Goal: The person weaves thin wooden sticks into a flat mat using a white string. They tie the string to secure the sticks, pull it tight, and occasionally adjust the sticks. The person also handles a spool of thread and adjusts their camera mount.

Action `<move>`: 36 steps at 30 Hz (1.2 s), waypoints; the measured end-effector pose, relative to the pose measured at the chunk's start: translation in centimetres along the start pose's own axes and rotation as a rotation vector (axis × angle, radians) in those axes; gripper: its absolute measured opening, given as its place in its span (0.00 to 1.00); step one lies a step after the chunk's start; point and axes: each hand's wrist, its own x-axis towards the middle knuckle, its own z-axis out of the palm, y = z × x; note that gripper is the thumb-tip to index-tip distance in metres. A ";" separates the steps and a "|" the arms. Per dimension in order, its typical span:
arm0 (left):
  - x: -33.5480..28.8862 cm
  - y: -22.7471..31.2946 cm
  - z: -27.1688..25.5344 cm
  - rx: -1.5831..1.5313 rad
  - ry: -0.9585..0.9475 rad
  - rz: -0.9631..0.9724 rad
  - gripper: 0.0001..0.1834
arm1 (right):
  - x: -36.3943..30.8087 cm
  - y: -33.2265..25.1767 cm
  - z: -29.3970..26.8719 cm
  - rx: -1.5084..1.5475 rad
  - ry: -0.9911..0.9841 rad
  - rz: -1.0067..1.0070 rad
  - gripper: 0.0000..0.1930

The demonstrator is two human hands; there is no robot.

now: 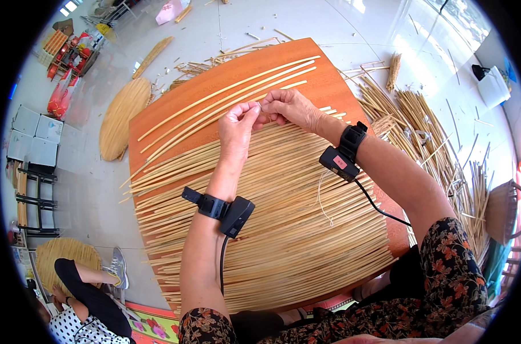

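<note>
My left hand (240, 123) and my right hand (290, 109) meet over the far part of a wooden board (323, 57). The fingertips of both are pinched together, almost touching. Between them shows a tiny pale bit, too small to name. Under my hands and forearms a dense row of straw-coloured stalks (283, 229) lies side by side across the board. Several separate stalks (186, 123) lie beyond, with gaps between them. A thin white thread (320, 198) hangs below my right wrist over the stalks; its upper end is hidden.
Loose stalks (426, 126) are heaped on the floor to the right, near a basket (501, 209). An oval woven piece (124, 117) lies left of the board. At lower left another person in a dotted top (88, 327) sits by a round woven piece (65, 255).
</note>
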 end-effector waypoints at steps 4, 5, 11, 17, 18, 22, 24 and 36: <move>-0.1 0.2 0.2 0.014 0.015 -0.017 0.10 | 0.0 0.0 0.1 0.011 -0.006 0.003 0.07; -0.1 0.2 0.2 0.016 0.013 -0.016 0.10 | 0.0 0.0 0.1 0.015 -0.006 0.005 0.07; 0.0 0.0 0.0 0.024 0.003 -0.004 0.07 | 0.1 0.0 0.3 0.016 0.006 0.006 0.07; 0.0 -0.1 -0.1 0.017 -0.008 -0.002 0.06 | 0.2 0.2 0.2 0.007 -0.001 0.002 0.07; 0.0 -0.1 -0.1 0.017 -0.012 0.002 0.06 | 0.2 0.2 0.2 0.004 -0.001 0.000 0.07; 0.0 -0.2 -0.2 0.021 -0.015 0.001 0.05 | 0.0 -0.2 0.2 0.022 0.000 0.013 0.07; 0.0 -0.3 -0.3 0.021 -0.029 0.008 0.05 | -0.1 -0.3 0.2 0.029 0.000 0.020 0.07; -0.2 -0.2 0.3 0.061 -0.004 0.033 0.05 | -0.1 0.0 0.2 -0.006 0.042 -0.025 0.08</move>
